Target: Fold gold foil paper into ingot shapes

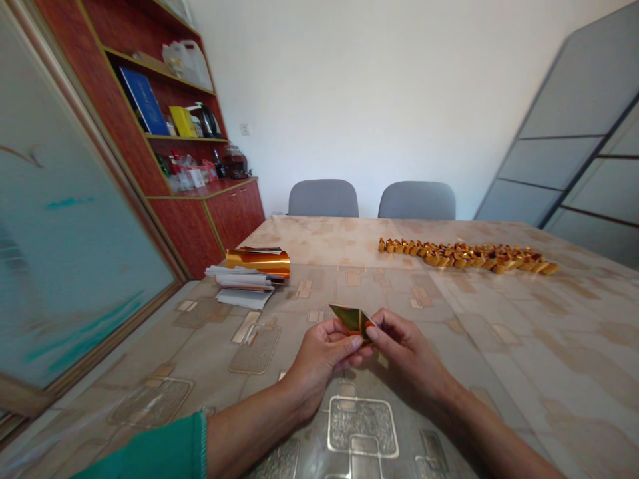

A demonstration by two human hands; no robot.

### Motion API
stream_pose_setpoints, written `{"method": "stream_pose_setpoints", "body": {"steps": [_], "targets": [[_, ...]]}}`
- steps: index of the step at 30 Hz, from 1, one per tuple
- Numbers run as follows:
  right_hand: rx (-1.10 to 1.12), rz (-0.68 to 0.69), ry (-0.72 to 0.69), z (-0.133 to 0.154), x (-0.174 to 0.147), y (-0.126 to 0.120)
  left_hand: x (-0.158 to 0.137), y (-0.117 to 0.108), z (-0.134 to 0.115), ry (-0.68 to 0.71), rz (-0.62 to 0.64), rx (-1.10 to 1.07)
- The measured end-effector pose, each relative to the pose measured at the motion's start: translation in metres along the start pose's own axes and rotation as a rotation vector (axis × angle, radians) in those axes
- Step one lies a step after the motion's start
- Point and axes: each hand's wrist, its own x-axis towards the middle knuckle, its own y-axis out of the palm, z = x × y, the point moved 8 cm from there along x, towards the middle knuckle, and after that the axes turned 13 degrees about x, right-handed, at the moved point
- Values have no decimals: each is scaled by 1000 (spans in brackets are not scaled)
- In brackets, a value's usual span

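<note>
Between my two hands is a piece of folded gold foil paper [351, 319], its shiny side showing and one pointed corner sticking out to the upper left. My left hand [327, 352] pinches its lower edge with the thumb on top. On the opposite side, my right hand [402, 342] grips the right end between thumb and fingers. The fingertips underneath are partly hidden. Farther off to the left lie a stack of pale paper sheets [244, 283] and a curled gold foil sheet [274, 263].
Rows of small folded gold foil pieces [469, 256] lie at the back right of the table [309, 286], which has a patterned cover. Two grey chairs [323, 198] stand behind it. A red-brown cabinet [234, 213] with loaded shelves is at the left.
</note>
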Motion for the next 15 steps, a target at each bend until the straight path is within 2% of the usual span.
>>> {"method": "stream_pose_setpoints", "body": {"steps": [7, 12, 15], "targets": [[12, 164, -89, 17, -5, 9, 0, -9, -8, 17, -70, -44], [88, 101, -72, 17, -4, 11, -1, -8, -9, 22, -72, -39], [38, 139, -113, 23, -4, 12, 0, -10, -9, 17, -88, -50]]}}
